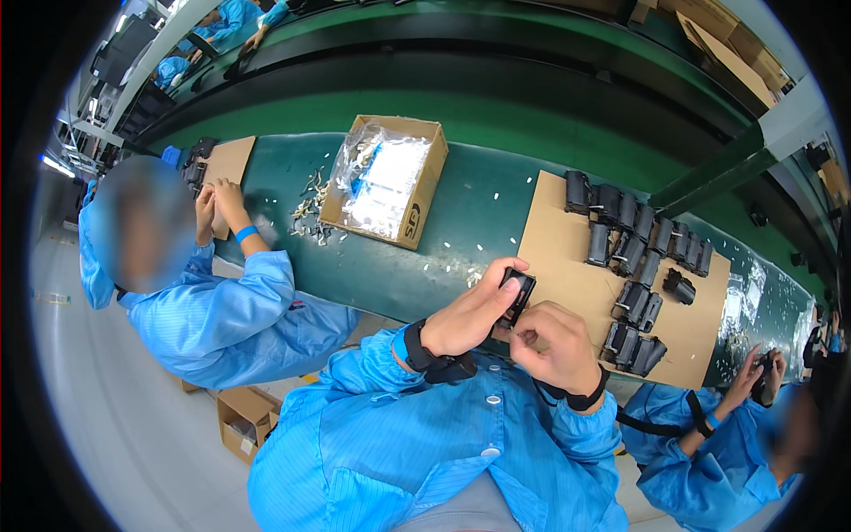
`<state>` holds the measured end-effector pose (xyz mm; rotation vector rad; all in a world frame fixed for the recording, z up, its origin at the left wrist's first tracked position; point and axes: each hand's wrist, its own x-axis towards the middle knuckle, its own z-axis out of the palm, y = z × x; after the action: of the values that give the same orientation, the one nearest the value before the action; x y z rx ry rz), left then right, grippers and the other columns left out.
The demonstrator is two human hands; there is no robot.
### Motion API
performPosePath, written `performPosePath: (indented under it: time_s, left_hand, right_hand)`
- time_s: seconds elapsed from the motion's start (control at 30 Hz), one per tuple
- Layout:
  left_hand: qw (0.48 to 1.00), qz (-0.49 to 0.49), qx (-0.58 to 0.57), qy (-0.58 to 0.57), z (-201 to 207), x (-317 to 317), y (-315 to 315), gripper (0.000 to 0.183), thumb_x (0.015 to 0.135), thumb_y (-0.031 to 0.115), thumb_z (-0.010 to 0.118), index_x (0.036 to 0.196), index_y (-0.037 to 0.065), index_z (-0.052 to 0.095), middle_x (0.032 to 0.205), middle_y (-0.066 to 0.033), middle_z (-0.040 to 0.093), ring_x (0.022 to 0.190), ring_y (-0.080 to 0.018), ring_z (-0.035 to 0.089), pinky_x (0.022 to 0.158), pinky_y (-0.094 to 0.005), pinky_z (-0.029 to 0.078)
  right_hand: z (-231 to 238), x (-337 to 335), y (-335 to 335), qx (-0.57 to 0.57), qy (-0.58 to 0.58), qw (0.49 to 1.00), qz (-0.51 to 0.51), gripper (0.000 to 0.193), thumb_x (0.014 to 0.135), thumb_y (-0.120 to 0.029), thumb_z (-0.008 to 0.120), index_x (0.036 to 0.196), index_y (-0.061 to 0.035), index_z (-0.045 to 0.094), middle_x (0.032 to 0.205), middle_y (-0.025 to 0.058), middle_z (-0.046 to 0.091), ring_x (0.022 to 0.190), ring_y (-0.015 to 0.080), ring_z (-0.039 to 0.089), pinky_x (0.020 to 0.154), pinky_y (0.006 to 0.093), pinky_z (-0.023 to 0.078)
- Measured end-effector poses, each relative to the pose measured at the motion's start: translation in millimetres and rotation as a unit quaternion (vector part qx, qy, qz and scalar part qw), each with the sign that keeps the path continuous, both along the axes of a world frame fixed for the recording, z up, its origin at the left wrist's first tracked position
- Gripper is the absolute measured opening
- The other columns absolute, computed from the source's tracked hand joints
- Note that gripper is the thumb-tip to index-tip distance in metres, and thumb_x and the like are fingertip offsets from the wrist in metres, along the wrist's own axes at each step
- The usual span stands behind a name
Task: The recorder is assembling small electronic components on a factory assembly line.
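Observation:
My left hand is closed around a small black plastic device, its thumb lying along the casing. Close by on the right, my right hand has its fingers curled in a pinch near the lower end of the device. Whatever sits in that pinch, if anything, is too small to make out. Under both hands lies a brown cardboard sheet on the green table. Several similar black devices stand in rows on the sheet, right of my hands. One black device rests apart from the rows.
An open cardboard box with plastic bags stands on the green table. Small white and dark parts are heaped beside it. Co-workers in blue sit at left and right. A metal post rises beyond the sheet.

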<state>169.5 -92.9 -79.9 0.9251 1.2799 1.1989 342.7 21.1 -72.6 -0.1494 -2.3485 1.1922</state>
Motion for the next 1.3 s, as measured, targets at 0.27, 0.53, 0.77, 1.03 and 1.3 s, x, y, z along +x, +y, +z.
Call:
performPosePath:
  time_s: [0.27,0.53,0.77,1.03,1.3]
  left_hand:
    - [0.996,-0.016,-0.017,-0.082,-13,1,1,0.065,0.115,0.048,0.034,0.163,0.01,0.014,0.142,-0.0085,0.048,0.123,-0.0148,0.05,0.106,-0.0319,0.042]
    - [0.947,-0.095,0.117,-0.282,12,-1,-5,0.096,0.099,0.007,0.069,0.168,0.009,0.002,0.165,-0.0139,0.024,0.14,-0.0205,0.042,0.112,-0.0366,0.045]
    - [0.994,-0.077,0.044,-0.061,8,8,-16,0.094,0.102,0.005,0.066,0.169,0.008,0.001,0.162,-0.0105,0.031,0.132,-0.0179,0.051,0.104,-0.0312,0.05]
    - [0.992,-0.113,0.056,0.011,23,14,-16,0.079,0.103,0.007,0.061,0.165,0.004,0.012,0.14,-0.0172,0.047,0.118,-0.0204,0.06,0.098,-0.0339,0.053]
    - [0.985,-0.144,-0.055,-0.084,30,5,-13,0.08,0.092,-0.003,0.059,0.16,0.003,0.018,0.123,-0.0114,0.058,0.108,-0.0169,0.061,0.095,-0.0318,0.05]
  right_hand:
    - [-23,12,-3,-0.452,-0.131,0.882,-0.028,0.019,0.093,0.001,0.076,0.111,0.003,0.068,0.091,0.0023,0.071,0.076,0.0057,0.066,0.061,0.0223,0.053]
    - [-30,14,-8,-0.529,0.0,0.849,-0.016,0.028,0.097,-0.002,0.074,0.124,0.0026,0.066,0.1,0.0052,0.07,0.075,0.0089,0.067,0.06,0.0218,0.054]
    - [-22,17,-13,-0.545,-0.005,0.838,0.0,0.024,0.102,-0.008,0.07,0.124,0.0023,0.068,0.097,0.0064,0.071,0.069,0.01,0.064,0.058,0.0224,0.051]
    - [-30,27,-14,-0.577,0.045,0.815,0.022,0.019,0.1,-0.006,0.071,0.116,0.0041,0.069,0.107,0.0129,0.071,0.08,0.0175,0.071,0.067,0.0285,0.06]
    - [-29,32,-7,-0.593,0.068,0.798,0.087,0.017,0.097,-0.001,0.073,0.112,0.0057,0.069,0.115,0.0167,0.069,0.091,0.0194,0.073,0.08,0.0302,0.062]
